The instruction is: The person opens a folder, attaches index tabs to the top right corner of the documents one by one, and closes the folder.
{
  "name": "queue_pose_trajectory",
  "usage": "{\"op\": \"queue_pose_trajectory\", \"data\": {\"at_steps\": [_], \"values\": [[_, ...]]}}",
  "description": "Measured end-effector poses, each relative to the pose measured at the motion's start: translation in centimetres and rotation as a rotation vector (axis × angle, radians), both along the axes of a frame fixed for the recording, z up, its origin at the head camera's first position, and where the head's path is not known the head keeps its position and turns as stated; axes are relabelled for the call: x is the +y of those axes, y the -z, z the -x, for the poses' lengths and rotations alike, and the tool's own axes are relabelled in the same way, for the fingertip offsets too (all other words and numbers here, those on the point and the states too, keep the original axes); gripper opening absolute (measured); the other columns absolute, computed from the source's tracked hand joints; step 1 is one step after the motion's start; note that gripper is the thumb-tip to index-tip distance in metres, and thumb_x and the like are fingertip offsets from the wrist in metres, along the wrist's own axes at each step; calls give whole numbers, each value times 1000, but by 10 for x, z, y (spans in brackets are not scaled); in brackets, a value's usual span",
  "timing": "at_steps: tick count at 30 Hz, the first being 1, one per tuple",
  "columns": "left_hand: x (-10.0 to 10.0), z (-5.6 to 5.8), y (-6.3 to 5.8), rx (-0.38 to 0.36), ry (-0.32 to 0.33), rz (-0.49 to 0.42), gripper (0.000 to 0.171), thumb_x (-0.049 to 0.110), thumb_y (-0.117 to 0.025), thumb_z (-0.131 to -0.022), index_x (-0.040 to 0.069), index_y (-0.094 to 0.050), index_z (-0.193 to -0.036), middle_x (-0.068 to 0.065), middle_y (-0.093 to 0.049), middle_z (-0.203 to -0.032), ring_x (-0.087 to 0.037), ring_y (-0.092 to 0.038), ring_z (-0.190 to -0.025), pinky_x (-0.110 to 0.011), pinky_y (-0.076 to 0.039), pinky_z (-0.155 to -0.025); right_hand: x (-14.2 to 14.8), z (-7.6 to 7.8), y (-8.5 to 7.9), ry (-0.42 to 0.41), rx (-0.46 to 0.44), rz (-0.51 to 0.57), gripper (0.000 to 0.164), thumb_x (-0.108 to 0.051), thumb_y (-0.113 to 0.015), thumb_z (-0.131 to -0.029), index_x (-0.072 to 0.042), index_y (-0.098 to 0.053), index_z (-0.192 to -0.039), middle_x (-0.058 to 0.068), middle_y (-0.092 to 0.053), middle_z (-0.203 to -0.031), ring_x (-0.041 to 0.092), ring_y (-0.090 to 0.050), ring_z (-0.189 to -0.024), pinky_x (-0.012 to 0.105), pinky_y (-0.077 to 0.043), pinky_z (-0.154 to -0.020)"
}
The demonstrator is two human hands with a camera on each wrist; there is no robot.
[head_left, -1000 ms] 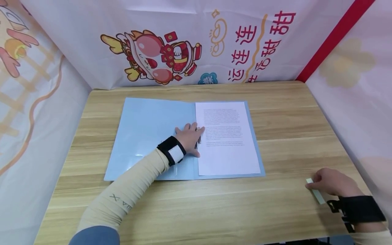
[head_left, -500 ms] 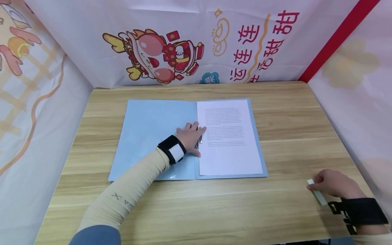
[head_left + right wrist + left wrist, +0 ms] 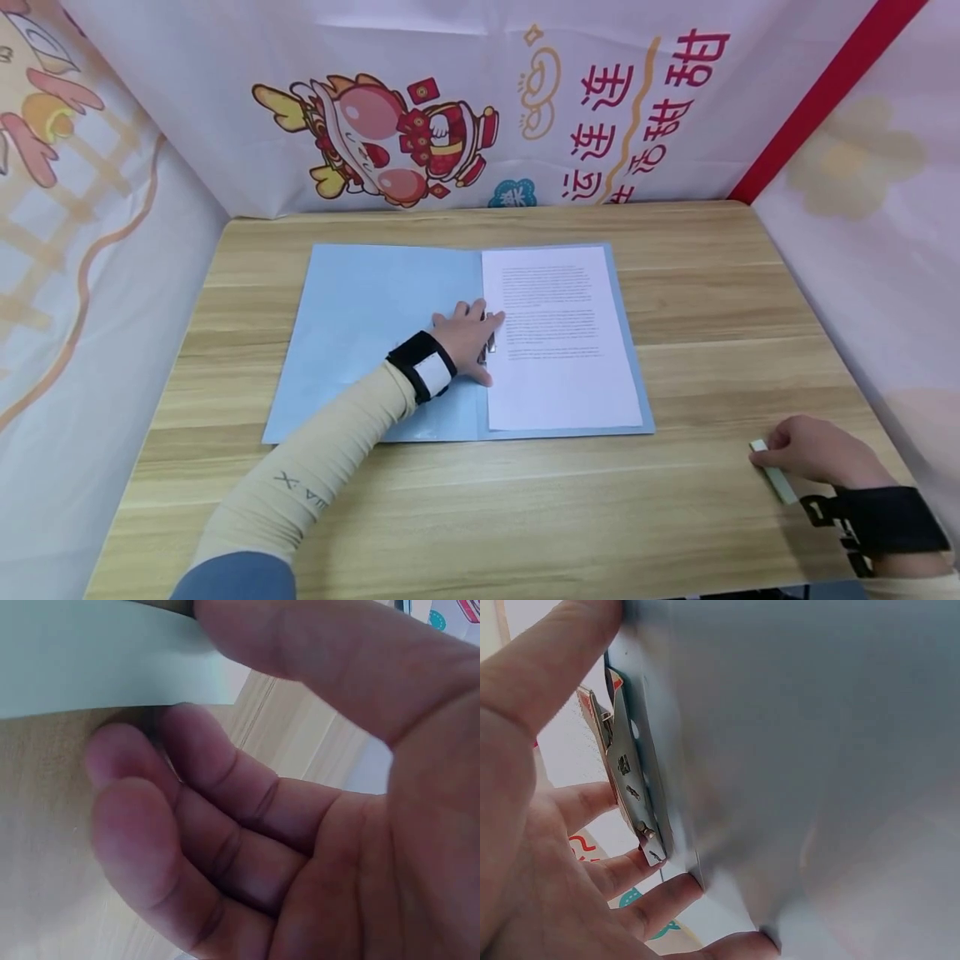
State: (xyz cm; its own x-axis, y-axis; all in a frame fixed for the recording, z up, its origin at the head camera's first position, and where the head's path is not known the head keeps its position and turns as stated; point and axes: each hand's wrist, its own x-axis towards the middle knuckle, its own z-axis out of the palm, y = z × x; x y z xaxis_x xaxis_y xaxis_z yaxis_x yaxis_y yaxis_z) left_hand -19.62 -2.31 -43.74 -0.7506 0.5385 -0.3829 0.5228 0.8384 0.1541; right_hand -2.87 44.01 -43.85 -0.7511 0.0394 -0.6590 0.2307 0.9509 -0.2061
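Note:
A light blue file folder [image 3: 390,287] lies spread flat on the table, with a printed white sheet [image 3: 558,387] on its right half. My left hand [image 3: 461,337] rests across the fold with spread fingers, over the metal clip [image 3: 630,772]. Its fingertips touch the folder in the left wrist view, and the hand hides part of the clip from the head view. At the right, near the table's front, my right hand [image 3: 821,450] pinches a pale green paper strip [image 3: 777,482] by one end. In the right wrist view, the thumb and curled fingers meet at the strip's edge.
The wooden table [image 3: 540,517] is enclosed by printed white cloth [image 3: 435,42] at the back and both sides. Its front edge runs below the right hand. Bare wood lies between the folder and the right hand.
The head view has shifted slightly. Both hands, the folder and the green strip otherwise keep their places.

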Motion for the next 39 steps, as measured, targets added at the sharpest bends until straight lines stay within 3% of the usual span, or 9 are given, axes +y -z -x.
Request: {"op": "queue_pose_trajectory", "data": {"at_steps": [19, 29, 39], "values": [[2, 9, 17, 10, 2, 31, 114, 57, -88, -72, 18, -29, -162, -18, -28, -161, -40, -35, -139, -72, -39, -100, -6, 0, -13, -1, 79, -6, 43, -50, -67, -94, -9, -65, -81, -2, -57, -72, 18, -50, -65, 33, -38, -58], [-1, 6, 7, 22, 5, 9, 112, 56, -87, -74, 17, -31, -162, -19, -29, -161, -40, -33, -142, -70, -38, -102, -9, 2, -21, -34, 148, -11, 39, -44, -67, -95, -7, -65, -85, -1, -61, -76, 17, -52, -68, 34, -41, -60], [-4, -5, -4, 84, 23, -2, 109, 57, -87, -73, 15, -36, -159, -19, -40, -155, -38, -44, -135, -62, -45, -99, -21, 1, -31, -45, 235, 13, 32, -40, -66, -97, -12, -62, -83, -2, -57, -74, 17, -48, -66, 33, -37, -60]]}}
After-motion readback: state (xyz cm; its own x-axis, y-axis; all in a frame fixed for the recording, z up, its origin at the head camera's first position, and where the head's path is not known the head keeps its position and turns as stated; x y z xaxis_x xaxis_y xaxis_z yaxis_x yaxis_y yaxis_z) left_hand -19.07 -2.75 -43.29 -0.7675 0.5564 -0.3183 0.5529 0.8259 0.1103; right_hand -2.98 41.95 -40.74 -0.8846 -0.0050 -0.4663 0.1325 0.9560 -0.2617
